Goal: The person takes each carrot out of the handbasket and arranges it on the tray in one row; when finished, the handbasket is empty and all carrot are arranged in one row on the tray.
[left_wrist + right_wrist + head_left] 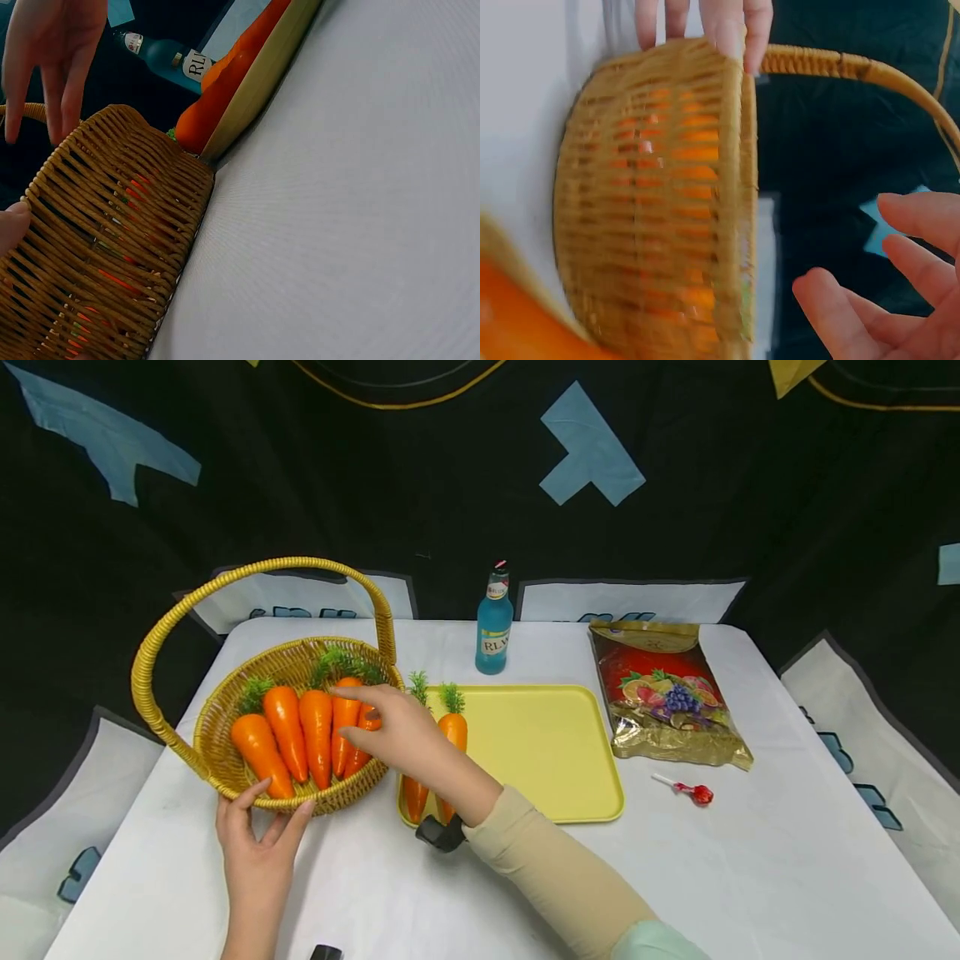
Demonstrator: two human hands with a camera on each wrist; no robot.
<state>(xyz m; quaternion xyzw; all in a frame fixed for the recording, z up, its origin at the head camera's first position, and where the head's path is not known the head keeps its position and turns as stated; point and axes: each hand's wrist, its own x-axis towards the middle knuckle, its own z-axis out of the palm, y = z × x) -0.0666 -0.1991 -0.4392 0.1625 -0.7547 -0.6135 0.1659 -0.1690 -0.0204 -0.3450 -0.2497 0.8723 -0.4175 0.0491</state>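
Observation:
A wicker basket (pixel 348 793) with a tall arched handle holds several orange carrots (pixel 285 727) with green tops. My left hand (pixel 258 852) grips the basket's front rim, fingers spread on both sides of it; the right wrist view shows those fingers straddling the rim. Over the basket's right side hovers my right hand (pixel 401 727), thumb and fingers apart with nothing between them. In the right wrist view its fingers (pixel 821 296) are well separated and beside the rim. Two more carrots (pixel 453 731) lie along the left side of a yellow tray (pixel 547 760), partly hidden by my right forearm.
Behind the tray stands a blue bottle (pixel 493 631). To the tray's right lies a red and gold fruit-print bag (pixel 671 693), with a red lollipop (pixel 701 794) in front of it. A white cloth covers the table (pixel 795 860); a dark curtain (pixel 450 485) hangs behind.

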